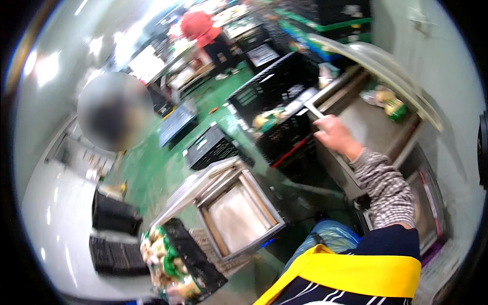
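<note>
My right hand [335, 136], in a checkered sleeve, has its fingers curled over the near-left rim of a metal chamber vacuum sealer [356, 119]. The sealer's curved clear lid [381, 66] stands raised. Inside, toward the far right, lie clear bags [389, 103] with pale contents and green parts. My left hand does not show. Left of my legs, a second vacuum sealer [239, 218] also has its lid up, over a bare metal chamber.
A black crate [277, 91] with some bags adjoins the sealer. Another crate [178, 254] holds several green-and-pale bags at lower left. A smaller black crate [211, 147] and blue bin [178, 122] rest on the green floor. A person in red [201, 25] stands at far tables.
</note>
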